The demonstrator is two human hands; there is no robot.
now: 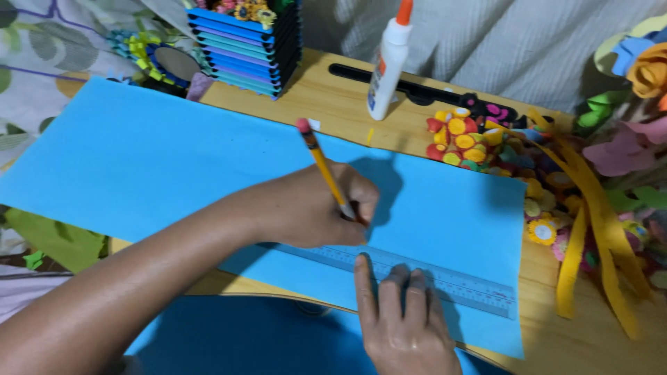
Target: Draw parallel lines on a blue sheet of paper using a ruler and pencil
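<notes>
On wooden table [333, 104]: one blue paper sheet [139, 160], one clear ruler [445, 281] along its near edge. Left hand [313, 205] pinches one yellow pencil [321, 163], tip at ruler. Right hand [406, 326] fingers spread flat, pressing ruler. One glue bottle [388, 66] behind.

paper [139, 167]: on the table [333, 97], under the ruler [445, 281]
ruler: along the paper's near edge
glue bottle [388, 66]: behind the paper
paper flowers [472, 142]: right of the bottle
stacked box [246, 45]: left of the bottle
</notes>
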